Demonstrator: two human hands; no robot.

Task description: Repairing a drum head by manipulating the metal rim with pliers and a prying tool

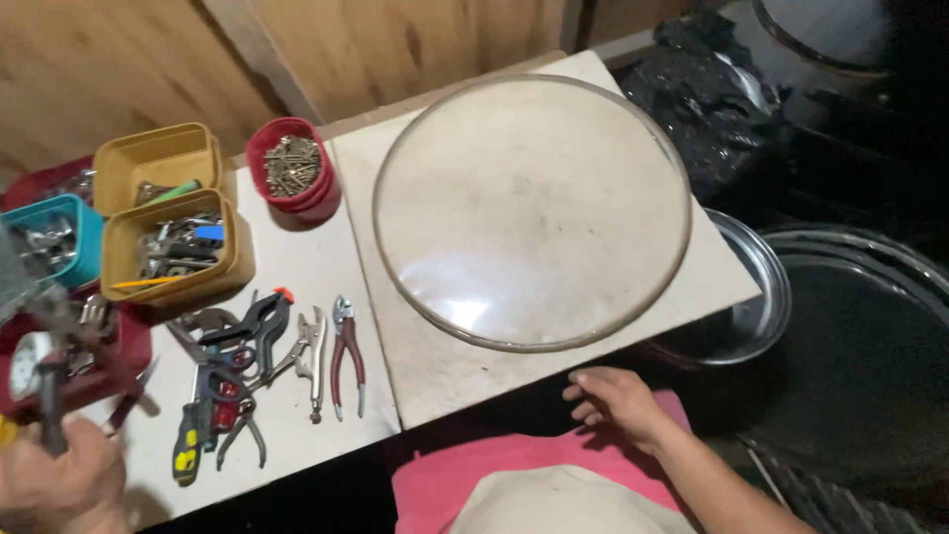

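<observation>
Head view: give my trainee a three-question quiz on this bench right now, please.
1. True or false: the large round clear glass dome lies on the pale square board.
2. What fills the red round cup: A screws, B water, C paint?
3. Which hand grips a dark tool handle?

Key:
1. True.
2. A.
3. The left hand; the right hand rests open by the board's near edge, on pink cloth.

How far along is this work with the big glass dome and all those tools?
Laid out: the round glass dome rests on the white board, pliers and other tools beside it. In hand: the left hand grips a dark tool; the right hand is empty by the board's edge. The dome itself looks untouched.
</observation>
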